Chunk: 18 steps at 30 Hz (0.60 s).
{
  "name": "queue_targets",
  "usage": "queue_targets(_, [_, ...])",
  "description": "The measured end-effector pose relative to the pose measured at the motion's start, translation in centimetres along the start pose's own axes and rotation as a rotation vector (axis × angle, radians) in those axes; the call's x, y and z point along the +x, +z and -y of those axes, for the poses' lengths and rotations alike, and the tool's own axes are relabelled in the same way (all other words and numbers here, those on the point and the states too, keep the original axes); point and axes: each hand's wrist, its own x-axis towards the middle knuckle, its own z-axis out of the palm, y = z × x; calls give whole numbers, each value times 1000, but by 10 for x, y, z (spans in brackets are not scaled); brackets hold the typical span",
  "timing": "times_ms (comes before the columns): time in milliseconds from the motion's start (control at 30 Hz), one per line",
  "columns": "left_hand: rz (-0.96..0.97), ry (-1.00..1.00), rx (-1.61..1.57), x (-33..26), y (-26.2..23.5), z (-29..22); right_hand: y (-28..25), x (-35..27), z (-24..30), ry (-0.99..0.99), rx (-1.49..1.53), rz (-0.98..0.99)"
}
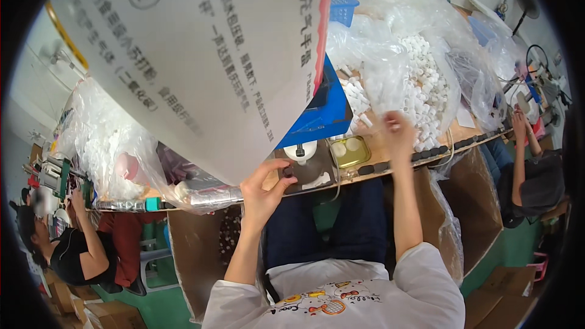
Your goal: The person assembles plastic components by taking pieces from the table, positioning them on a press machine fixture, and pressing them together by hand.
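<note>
My left hand (pixel 263 194) is closed in a pinch at the table's front edge. Between thumb and fingertips sits a small dark piece (pixel 288 172), too small to name surely. Just beyond it stands a white round fixture (pixel 300 151) with a dark upright post on a dark plate. My right hand (pixel 397 129) hovers at the near side of a heap of small white plastic cylinders (pixel 420 76); motion smears its fingers. Between the hands lies a yellowish metal tin (pixel 352 152) with pale round things inside.
A large printed white sheet (pixel 213 67) blocks much of the upper left. Behind it is a blue bin (pixel 332 106). A plastic bag of white pieces (pixel 97 146) lies left. Open cardboard boxes (pixel 469 198) stand below the edge. Other people sit at the far left and right.
</note>
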Motion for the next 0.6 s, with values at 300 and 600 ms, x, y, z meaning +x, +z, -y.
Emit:
queue_targets(300, [24, -109, 29, 16, 33, 38, -51, 34, -69, -243, -319, 163])
queue_targets(600, [-8, 228, 253, 5, 44, 49, -74, 36, -51, -450, -558, 21])
